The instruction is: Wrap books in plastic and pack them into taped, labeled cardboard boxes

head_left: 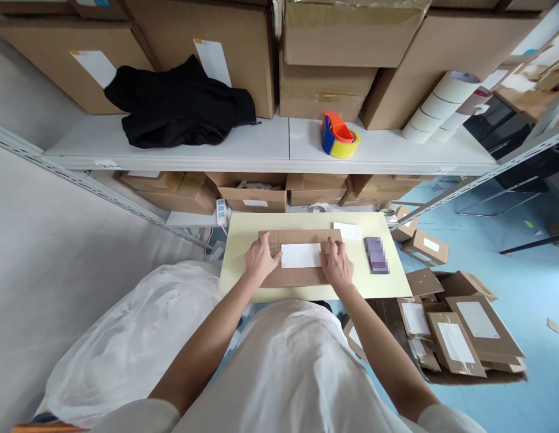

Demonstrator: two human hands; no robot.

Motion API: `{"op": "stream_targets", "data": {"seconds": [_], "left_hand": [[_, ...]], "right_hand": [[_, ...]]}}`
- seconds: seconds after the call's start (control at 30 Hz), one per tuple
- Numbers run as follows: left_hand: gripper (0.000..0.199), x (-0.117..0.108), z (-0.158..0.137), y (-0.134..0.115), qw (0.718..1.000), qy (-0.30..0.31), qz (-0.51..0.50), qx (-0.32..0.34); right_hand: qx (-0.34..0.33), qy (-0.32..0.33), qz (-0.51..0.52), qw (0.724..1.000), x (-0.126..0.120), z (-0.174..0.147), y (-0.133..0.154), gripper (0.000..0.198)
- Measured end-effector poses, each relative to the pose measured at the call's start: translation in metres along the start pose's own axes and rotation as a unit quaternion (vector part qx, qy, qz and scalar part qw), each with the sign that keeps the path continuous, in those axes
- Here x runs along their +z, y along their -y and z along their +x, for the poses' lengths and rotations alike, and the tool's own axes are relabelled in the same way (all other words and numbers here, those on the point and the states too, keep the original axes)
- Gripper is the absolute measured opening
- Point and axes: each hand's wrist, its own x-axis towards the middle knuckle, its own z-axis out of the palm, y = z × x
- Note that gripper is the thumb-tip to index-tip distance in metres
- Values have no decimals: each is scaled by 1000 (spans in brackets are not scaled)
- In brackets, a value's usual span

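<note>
A flat brown cardboard box (297,277) lies on a pale yellow table (374,226) in front of me. On its top is a white label (301,255). My left hand (260,260) grips the box at its left end, thumb by the label's left edge. At the other end my right hand (337,262) holds the box, its curled fingers near the label's right edge. Some fingertips are hard to make out. Right of the box, white paper slips (347,231) and a blurred purple item (377,255) lie on the table.
A shelf (270,141) behind the table carries large cartons, a black garment (180,105), a tape dispenser (338,133) and label rolls (442,107). On the right floor, a big open carton (482,380) holds several labelled boxes. A white plastic bag (139,337) bulges at the left.
</note>
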Motion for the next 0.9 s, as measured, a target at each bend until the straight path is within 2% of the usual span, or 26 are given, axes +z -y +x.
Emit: {"op": "stream_targets", "data": {"seconds": [0.07,0.13,0.17,0.23,0.3,0.37,0.5,0.63,0.73,0.83,0.9], "left_hand": [[52,4,-8,-1,994,-16,-5,111],[55,13,-15,-9,972,3,0,236],[60,18,-18,-15,959,22,8,282],[68,29,-20,-25,947,58,34,315],[71,38,-20,-30,947,88,62,302],[69,44,-18,-28,949,104,78,288],[66,44,-14,-12,961,83,80,251],[65,36,-13,3,982,41,94,159],[68,30,-15,6,988,14,99,119],[72,29,-17,8,990,6,95,100],[76,27,-18,11,993,8,92,75]], "right_hand": [[-36,-52,21,998,-1,-5,-5,51],[-89,-68,49,992,0,-8,1,59],[-121,-51,64,989,2,-9,8,65],[-177,29,83,980,8,-8,24,73],[-197,117,74,971,16,-6,36,74],[-185,155,31,970,23,-5,37,74],[-138,125,-67,980,22,-8,12,73],[-78,71,-110,988,10,-13,-4,73],[-123,63,-105,985,5,-16,1,68],[-186,103,-85,973,5,-20,5,62],[-164,116,-87,976,7,-22,3,62]]}}
